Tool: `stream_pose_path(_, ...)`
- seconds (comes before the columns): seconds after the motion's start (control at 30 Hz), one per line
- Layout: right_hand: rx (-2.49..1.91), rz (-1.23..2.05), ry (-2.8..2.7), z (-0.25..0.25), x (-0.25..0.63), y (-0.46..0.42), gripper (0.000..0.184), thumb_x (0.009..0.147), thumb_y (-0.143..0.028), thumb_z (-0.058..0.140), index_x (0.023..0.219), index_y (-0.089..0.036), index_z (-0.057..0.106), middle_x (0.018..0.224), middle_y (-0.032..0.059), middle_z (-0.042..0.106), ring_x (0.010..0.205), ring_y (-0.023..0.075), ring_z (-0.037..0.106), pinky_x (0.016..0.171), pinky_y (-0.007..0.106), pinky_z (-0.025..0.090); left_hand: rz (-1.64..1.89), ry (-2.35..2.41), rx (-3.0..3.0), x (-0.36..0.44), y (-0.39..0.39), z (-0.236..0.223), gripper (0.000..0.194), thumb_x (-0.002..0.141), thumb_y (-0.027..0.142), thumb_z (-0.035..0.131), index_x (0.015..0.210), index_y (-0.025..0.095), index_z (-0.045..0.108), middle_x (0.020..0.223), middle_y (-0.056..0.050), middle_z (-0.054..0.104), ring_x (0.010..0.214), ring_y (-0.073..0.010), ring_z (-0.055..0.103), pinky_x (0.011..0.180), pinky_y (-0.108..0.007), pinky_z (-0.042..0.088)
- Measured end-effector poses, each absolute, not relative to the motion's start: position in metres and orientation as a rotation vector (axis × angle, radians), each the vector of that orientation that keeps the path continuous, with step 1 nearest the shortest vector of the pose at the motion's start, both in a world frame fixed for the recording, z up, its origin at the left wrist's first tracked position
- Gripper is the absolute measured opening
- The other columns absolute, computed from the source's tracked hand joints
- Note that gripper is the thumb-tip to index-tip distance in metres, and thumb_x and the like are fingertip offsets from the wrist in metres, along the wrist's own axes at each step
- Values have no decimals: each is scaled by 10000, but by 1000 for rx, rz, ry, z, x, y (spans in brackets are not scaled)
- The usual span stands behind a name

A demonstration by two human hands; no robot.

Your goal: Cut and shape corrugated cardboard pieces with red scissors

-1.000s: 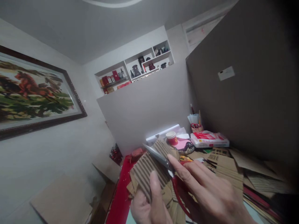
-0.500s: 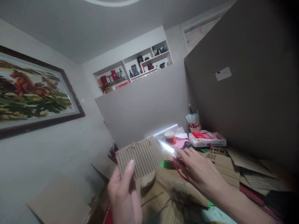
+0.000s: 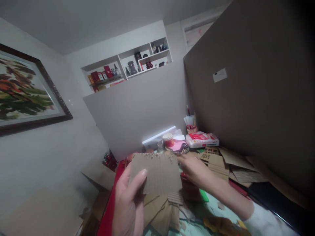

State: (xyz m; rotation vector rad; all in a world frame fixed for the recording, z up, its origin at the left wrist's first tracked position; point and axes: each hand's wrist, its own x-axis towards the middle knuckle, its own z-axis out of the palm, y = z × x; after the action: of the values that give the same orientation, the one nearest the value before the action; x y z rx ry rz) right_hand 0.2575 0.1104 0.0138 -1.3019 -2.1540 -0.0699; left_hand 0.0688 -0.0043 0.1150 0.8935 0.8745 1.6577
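the left hand (image 3: 129, 195) grips a ribbed cardboard piece (image 3: 159, 175), thumb flat on its near face. the piece is held up over the surface (image 3: 211, 209), above other cardboard scraps (image 3: 159, 214). the right hand (image 3: 190, 165) is beside the piece's right edge, fingertips blurred; i cannot tell how far it is open or whether it holds anything. a red cup (image 3: 168, 141) stands beyond, near a red-and-white packet (image 3: 203, 140).

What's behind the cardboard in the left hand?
Past the top edge of the cardboard: a red cup and a pink item. Covered: the area directly behind, and the fingertips of the left hand, thumb aside.
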Motion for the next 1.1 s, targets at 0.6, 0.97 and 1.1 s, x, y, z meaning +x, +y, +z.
stream_pose_path(0.6, -613, -295, -1790, 93, 247, 27, 165, 968, -60, 550, 1030, -64, 704, 913, 124, 708, 807, 215, 557, 743, 371, 461, 1610, 1175, 1202, 90, -7, 93, 485, 700, 420, 857, 1114, 183, 769, 1001, -98, 769, 908, -260, 719, 752, -270, 566)
stream_pose_path(0.97, -721, -500, -1767, 92, 246, 28, 263, 951, -39, 483, 765, -108, 655, 714, 82, 595, 687, 202, 448, 658, 369, 345, 1683, 1134, 1135, 97, -10, 93, 416, 675, 365, 877, 1038, 190, 771, 955, -71, 778, 848, -240, 726, 688, -237, 562)
stream_pose_path(1.1, -766, -468, -1711, 92, 250, 34, 263, 989, -90, 485, 776, -105, 639, 721, 83, 608, 692, 195, 481, 672, 362, 374, 1683, 1095, 1082, 97, -12, 94, 434, 678, 367, 879, 1062, 210, 753, 942, -60, 773, 839, -230, 727, 684, -230, 560)
